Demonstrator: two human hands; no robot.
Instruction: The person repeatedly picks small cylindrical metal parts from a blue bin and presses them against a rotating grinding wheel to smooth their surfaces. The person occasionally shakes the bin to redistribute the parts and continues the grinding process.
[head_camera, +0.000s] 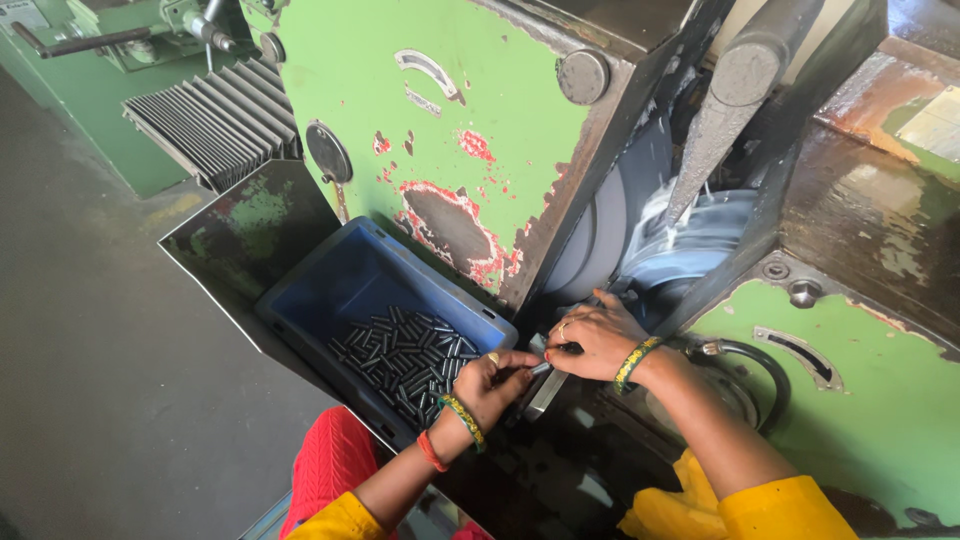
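left hand (497, 383) low and centre in the frame, curled shut around a small dark metal pin (539, 368), tip poking out toward the right. right hand (597, 338) just beside it, slightly higher, fingers bunched and pinching at the same spot, apparently on another pin, though too small to tell for sure. both hovering over a slanted metal guide rail (548, 392) leading up into the machine's throat. directly above, wet grey grinding wheels (640, 240), milky coolant streaming down past a heavy dark arm. left of the hands, touching the machine's chipped green housing (440, 140), a blue plastic crate (345, 285), bottom scattered with a loose layer of small dark pins (405, 355), far from full, much of the floor bare at the upper end. judging from that: plenty of pins left in the crate, feeding somewhere mid-run, no finished pile anywhere in view. upper left corner, black ribbed bellows (215, 120) on another green machine.
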